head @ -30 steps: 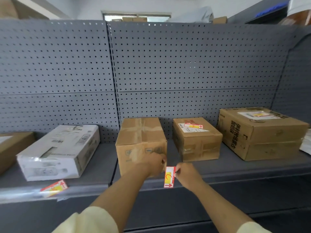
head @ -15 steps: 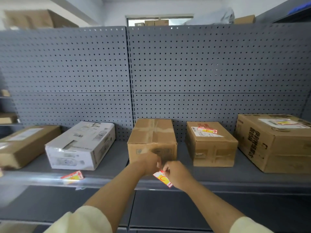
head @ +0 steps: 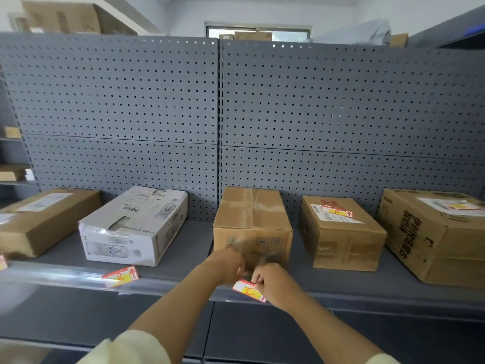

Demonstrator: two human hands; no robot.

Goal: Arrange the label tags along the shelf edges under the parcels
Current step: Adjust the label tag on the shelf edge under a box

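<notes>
A red, white and yellow label tag (head: pixel 248 291) lies tilted at the shelf edge (head: pixel 367 298), just below the middle brown parcel (head: pixel 252 224). My right hand (head: pixel 273 283) pinches its right end. My left hand (head: pixel 231 264) is closed at the tag's upper left corner, in front of the parcel. Another tag (head: pixel 121 276) rests on the shelf edge under the white parcel (head: pixel 133 227). A third tag (head: pixel 336 210) lies on top of the smaller brown parcel (head: pixel 343 232).
A flat brown parcel (head: pixel 39 219) lies at the far left, with a tag's corner (head: pixel 2 264) at the frame edge. A large printed carton (head: pixel 441 237) stands at the right. Grey pegboard (head: pixel 217 114) backs the shelf. More boxes sit on top.
The view has shifted left and down. The tag went from upright between my hands to tilted nearly flat against the shelf edge. Both hands stay on it.
</notes>
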